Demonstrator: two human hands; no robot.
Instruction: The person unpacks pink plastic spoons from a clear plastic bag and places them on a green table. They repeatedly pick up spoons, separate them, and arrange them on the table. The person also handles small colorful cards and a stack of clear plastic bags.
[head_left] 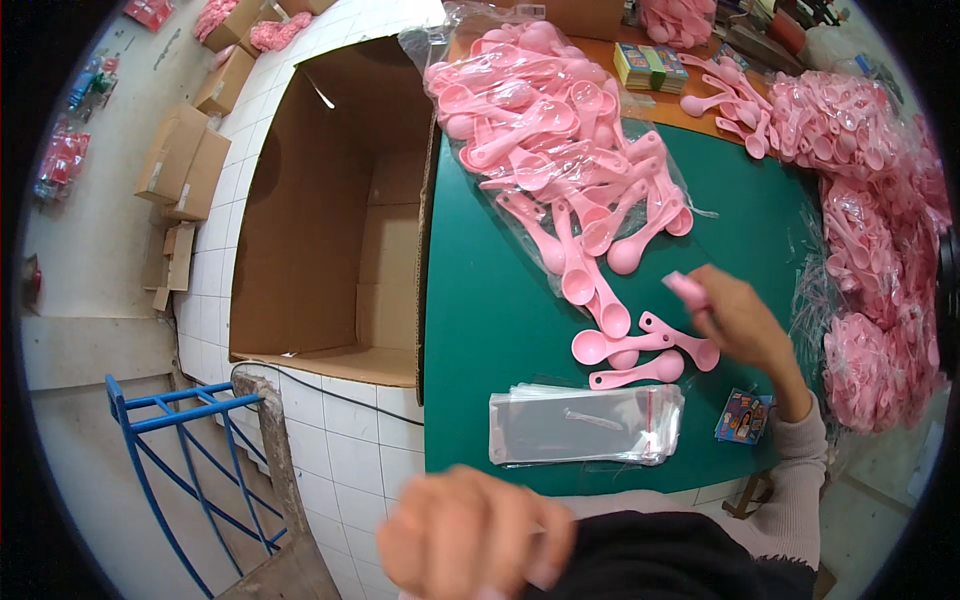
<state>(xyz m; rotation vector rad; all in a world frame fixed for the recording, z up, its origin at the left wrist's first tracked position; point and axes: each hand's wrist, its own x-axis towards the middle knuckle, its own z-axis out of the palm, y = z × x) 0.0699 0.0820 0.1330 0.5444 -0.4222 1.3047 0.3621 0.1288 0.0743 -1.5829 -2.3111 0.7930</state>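
My right hand (745, 320) is closed round a pink measuring spoon (686, 291), smeared by motion, above the right side of the green table. Just left of it and below lie several loose pink measuring spoons (640, 374). My left hand (475, 530) is curled shut near the lower edge, in front of the table; its fingers are blurred and hide whatever they may hold. Between the hands lies a stack of clear plastic bags (560, 435). A small pile of colourful printed cards (743, 416) sits by my right forearm.
A big bag spilling pink spoons (540, 120) covers the back of the green table (470, 330). More bagged spoons (865, 370) stand along the right. An open cardboard box (330, 210) adjoins the table's left edge. Banded cards (650, 68) lie behind; a blue metal rack (190, 410) stands lower left.
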